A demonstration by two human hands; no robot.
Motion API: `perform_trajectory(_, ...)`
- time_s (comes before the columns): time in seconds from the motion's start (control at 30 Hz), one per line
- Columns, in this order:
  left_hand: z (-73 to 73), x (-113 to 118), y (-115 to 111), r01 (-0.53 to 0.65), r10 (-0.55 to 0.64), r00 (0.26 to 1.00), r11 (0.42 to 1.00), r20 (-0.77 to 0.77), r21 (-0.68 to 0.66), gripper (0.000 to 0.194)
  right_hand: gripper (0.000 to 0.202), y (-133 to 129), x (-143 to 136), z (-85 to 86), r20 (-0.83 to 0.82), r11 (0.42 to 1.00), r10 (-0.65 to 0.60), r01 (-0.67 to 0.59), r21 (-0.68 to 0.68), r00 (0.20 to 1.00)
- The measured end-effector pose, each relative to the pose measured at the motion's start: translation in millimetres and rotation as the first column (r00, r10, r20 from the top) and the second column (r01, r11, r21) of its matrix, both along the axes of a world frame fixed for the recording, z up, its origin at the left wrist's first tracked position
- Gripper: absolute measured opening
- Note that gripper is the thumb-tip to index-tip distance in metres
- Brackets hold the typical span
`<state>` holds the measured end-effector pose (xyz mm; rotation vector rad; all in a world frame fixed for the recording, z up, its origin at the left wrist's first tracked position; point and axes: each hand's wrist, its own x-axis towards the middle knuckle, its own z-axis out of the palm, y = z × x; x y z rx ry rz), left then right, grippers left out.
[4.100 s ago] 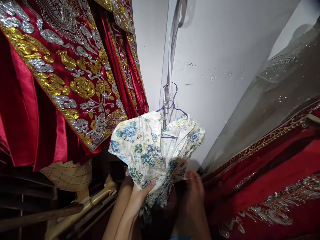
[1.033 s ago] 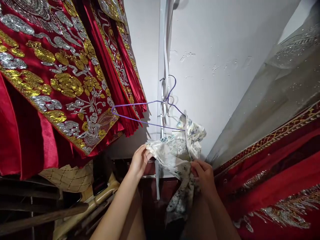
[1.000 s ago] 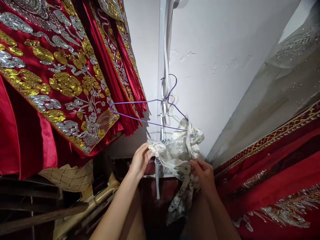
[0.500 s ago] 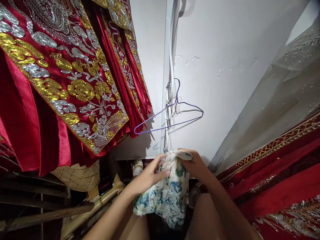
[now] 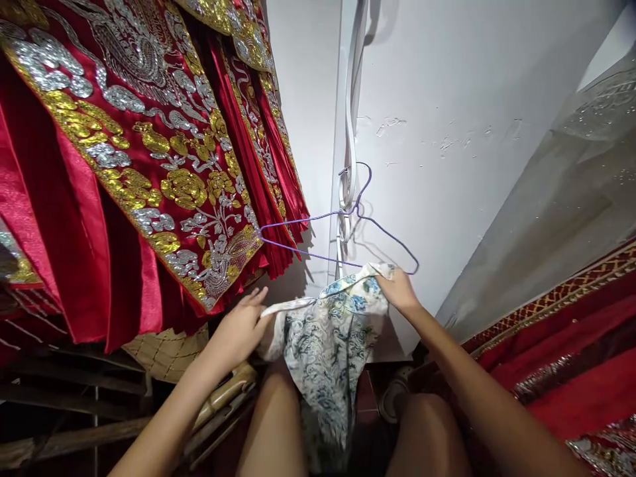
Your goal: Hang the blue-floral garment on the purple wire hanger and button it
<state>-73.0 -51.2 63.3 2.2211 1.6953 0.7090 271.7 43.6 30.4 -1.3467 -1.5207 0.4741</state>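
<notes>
A white garment [image 5: 330, 338] with a blue and green floral print is stretched between my hands, its lower part hanging between my knees. My left hand [image 5: 243, 331] grips its left edge, thumb over the cloth and some fingers reaching past it. At the upper right corner, my right hand [image 5: 400, 289] is closed on the bunched edge. Just above is a thin purple hanger [image 5: 318, 255], hooked at a white strap on the wall. The hanger tilts, its right end low beside my right hand; cloth covers part of its bottom bar.
Red costumes with gold and silver sequins [image 5: 183, 189] hang at left. Below them stand bamboo furniture [image 5: 223, 397] and a woven yellowish item [image 5: 169, 351]. Red fabric [image 5: 561, 371] and clear plastic sheeting [image 5: 541, 185] line the right. A white wall [image 5: 447, 86] is ahead.
The bunched garment has been raised and spread out. My left hand moved left and up, my right hand up to the hanger's right end. The hanger has tipped down on its right.
</notes>
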Motion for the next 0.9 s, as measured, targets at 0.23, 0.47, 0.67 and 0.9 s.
perform_trajectory(0.23, 23.1, 24, 14, -0.053, 0.052, 0.998, 0.998, 0.034, 0.034, 0.046, 0.020, -55, 47, 30.5, 0.051, 0.985, -0.163, 0.159, 0.063, 0.985)
perform_trajectory(0.47, 43.5, 53, 55, -0.194, 0.166, 0.974, 0.963, 0.156, 0.185, 0.043, 0.022, -68, 52, 47.8, -0.020, 0.965, -0.251, 0.252, 0.070, 0.968)
perform_trajectory(0.67, 65.0, 83, 64, 0.053, -0.141, 0.976, 0.892, 0.166, 0.449, 0.034, 0.019, -70, 46, 39.4, -0.053, 0.997, -0.046, 0.050, 0.065, 0.998)
perform_trajectory(0.9, 61.5, 74, 68, 0.145, -0.191, 0.980, 0.877, 0.056, 0.458, 0.030, 0.071, -60, 90, 62.5, 0.029, 0.916, -0.321, 0.303, 0.264, 0.947)
